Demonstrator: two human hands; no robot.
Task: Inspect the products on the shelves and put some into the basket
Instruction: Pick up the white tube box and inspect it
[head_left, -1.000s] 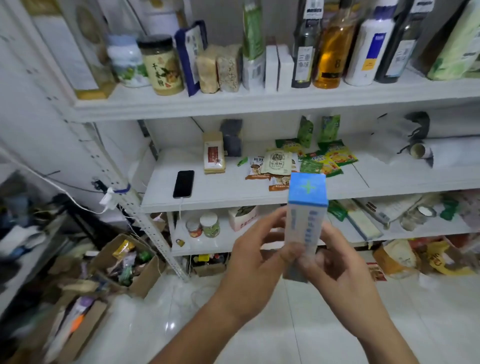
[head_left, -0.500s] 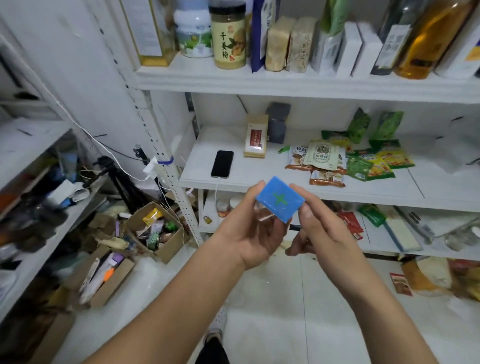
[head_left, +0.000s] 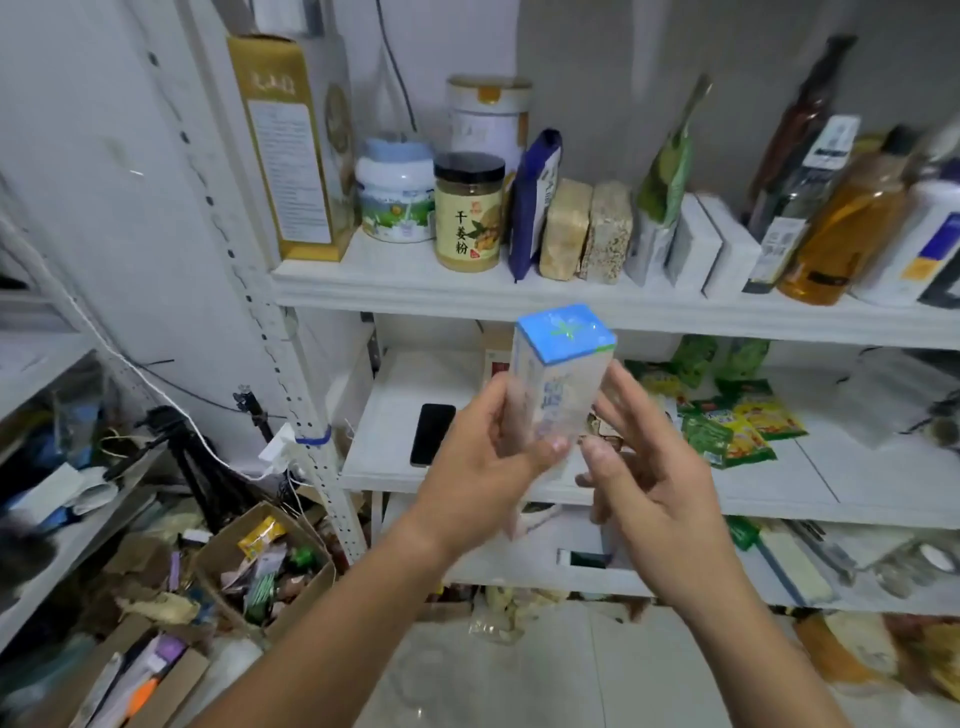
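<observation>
Box (head_left: 558, 384) now upright again, blue cap face up and tilted toward camera; half a second ago it lay end-on between both hands, only the blue face showing. View has shifted up and left: top shelf (head_left: 519, 301) now fills the upper frame.

Left hand (head_left: 483, 467): fingers and thumb curled round the lower part of the box, gripping it in front of the middle shelf (head_left: 779, 499). Right hand (head_left: 649, 483): fingers straight, spread apart, just beside the box; contact cannot be told (motion blur).

Box: one; white body, blue print, unreadable. Green cross-like mark on blue top.

Top shelf count: one tall gold carton (head_left: 291, 150); one white tub (head_left: 397, 200); one jar (head_left: 469, 213), label "干姜粉"; one tin (head_left: 488, 119) behind it; two tan bricks (head_left: 587, 231); two white boxes (head_left: 711, 244); bottles at right, blurred, not counted.

Middle shelf: one black phone (head_left: 432, 434); green and yellow snack packets (head_left: 737, 421), print unreadable.
</observation>
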